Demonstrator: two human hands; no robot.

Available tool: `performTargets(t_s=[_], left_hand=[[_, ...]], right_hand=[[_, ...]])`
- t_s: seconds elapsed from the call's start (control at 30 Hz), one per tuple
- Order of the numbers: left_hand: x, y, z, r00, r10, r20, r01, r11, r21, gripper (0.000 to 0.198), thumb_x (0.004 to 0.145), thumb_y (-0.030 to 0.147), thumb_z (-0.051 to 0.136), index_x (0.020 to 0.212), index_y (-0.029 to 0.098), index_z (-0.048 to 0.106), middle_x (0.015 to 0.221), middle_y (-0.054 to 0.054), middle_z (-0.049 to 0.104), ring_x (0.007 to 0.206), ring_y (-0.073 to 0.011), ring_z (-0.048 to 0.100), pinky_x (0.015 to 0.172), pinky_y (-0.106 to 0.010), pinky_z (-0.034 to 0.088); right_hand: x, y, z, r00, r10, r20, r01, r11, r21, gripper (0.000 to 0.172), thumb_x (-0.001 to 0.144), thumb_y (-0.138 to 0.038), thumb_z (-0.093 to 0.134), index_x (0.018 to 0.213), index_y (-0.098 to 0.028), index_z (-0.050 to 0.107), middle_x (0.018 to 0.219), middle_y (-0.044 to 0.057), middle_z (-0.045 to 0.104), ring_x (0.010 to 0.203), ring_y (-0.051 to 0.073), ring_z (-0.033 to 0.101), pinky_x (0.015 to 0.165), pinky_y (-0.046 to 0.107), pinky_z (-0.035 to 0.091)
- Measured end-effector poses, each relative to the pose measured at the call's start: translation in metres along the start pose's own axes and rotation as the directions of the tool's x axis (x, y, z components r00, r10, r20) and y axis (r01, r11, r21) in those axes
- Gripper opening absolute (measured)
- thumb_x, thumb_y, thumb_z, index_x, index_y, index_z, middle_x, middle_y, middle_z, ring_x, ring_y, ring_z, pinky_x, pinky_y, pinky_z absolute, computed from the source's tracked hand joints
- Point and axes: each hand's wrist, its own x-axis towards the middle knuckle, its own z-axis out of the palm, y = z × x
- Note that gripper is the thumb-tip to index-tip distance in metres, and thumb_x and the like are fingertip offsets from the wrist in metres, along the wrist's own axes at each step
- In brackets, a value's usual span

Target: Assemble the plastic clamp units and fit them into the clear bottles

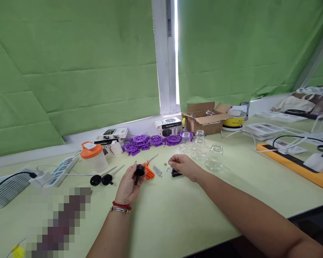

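Note:
My left hand (129, 186) is closed around a black round plastic part (140, 171) with a short stem below. A thin metal rod (152, 158) slants up to the right from it. My right hand (183, 165) is raised over a small black part (175, 172), fingertips pinched; whatever is between them is too small to make out. Orange plastic pieces (149, 173) lie just behind my left hand. Between my hands are several long metal bolts (157, 171) and tiny nuts or fittings (168, 168). Black discs with rods (107, 179) rest left of my left hand.
Purple plastic parts (141, 140) line the back, near small boxes (168, 123). Glass jars (214, 159) stand right of centre, before an open cardboard box (206, 123). An orange-lidded cup (93, 156) and a power strip (63, 171) are left; an orange-and-black bar (293, 165) lies right.

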Motion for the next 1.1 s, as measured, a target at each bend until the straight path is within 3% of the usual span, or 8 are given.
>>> performTargets(t_s=[0.1, 0.27, 0.4, 0.63, 0.87, 1.1], left_hand=[[-0.005, 0.001, 0.004, 0.994, -0.101, 0.039, 0.098, 0.991, 0.089, 0.014, 0.076, 0.016, 0.062, 0.09, 0.016, 0.063, 0.078, -0.004, 0.063, 0.063, -0.0128, 0.061, 0.053, -0.022, 0.052], [-0.013, -0.008, 0.011, 0.962, -0.265, 0.074, 0.24, 0.94, 0.241, 0.013, 0.069, 0.01, 0.065, 0.082, 0.014, 0.066, 0.077, -0.005, 0.062, 0.065, -0.0131, 0.061, 0.066, -0.027, 0.056], [-0.016, -0.022, 0.015, 0.966, -0.256, 0.028, 0.241, 0.938, 0.251, 0.009, 0.066, 0.008, 0.062, 0.071, 0.015, 0.062, 0.071, -0.003, 0.059, 0.063, -0.0128, 0.06, 0.067, -0.03, 0.057], [-0.02, -0.035, 0.021, 0.975, -0.207, -0.081, 0.22, 0.943, 0.249, 0.004, 0.064, 0.011, 0.06, 0.065, 0.015, 0.058, 0.065, -0.002, 0.058, 0.055, -0.0107, 0.058, 0.056, -0.026, 0.056], [-0.031, -0.04, 0.025, 0.983, -0.164, -0.084, 0.18, 0.952, 0.246, 0.008, 0.062, 0.014, 0.064, 0.066, 0.014, 0.056, 0.061, -0.001, 0.057, 0.054, -0.0114, 0.058, 0.051, -0.025, 0.053], [-0.029, -0.043, 0.026, 0.986, -0.16, -0.05, 0.168, 0.957, 0.236, 0.007, 0.065, 0.015, 0.062, 0.07, 0.013, 0.059, 0.066, -0.004, 0.062, 0.054, -0.0121, 0.059, 0.048, -0.023, 0.051]], right_hand=[[-0.026, 0.007, -0.005, 0.989, 0.137, 0.059, -0.147, 0.959, 0.242, 0.022, 0.073, -0.035, 0.064, 0.073, -0.017, 0.052, 0.057, -0.006, 0.047, 0.046, 0.006, 0.036, 0.042, 0.019, 0.028], [-0.04, 0.036, -0.012, 0.959, 0.278, 0.051, -0.279, 0.899, 0.338, 0.023, 0.071, -0.033, 0.067, 0.072, -0.017, 0.051, 0.05, -0.007, 0.046, 0.041, 0.004, 0.034, 0.038, 0.018, 0.026], [-0.036, 0.048, -0.014, 0.956, 0.286, 0.063, -0.289, 0.89, 0.352, 0.016, 0.072, -0.026, 0.065, 0.072, -0.015, 0.053, 0.048, -0.006, 0.047, 0.039, 0.004, 0.035, 0.037, 0.017, 0.027], [-0.036, 0.049, -0.011, 0.968, 0.242, 0.071, -0.252, 0.917, 0.31, 0.011, 0.067, -0.017, 0.065, 0.075, -0.014, 0.058, 0.05, -0.006, 0.05, 0.039, 0.004, 0.037, 0.036, 0.017, 0.027], [-0.037, 0.047, -0.008, 0.966, 0.248, 0.072, -0.258, 0.91, 0.325, 0.015, 0.063, -0.013, 0.069, 0.074, -0.014, 0.059, 0.051, -0.004, 0.055, 0.039, 0.004, 0.037, 0.036, 0.019, 0.023], [-0.036, 0.043, -0.007, 0.966, 0.249, 0.069, -0.257, 0.908, 0.331, 0.008, 0.067, -0.012, 0.063, 0.074, -0.014, 0.059, 0.058, -0.001, 0.061, 0.037, 0.003, 0.033, 0.035, 0.019, 0.019]])
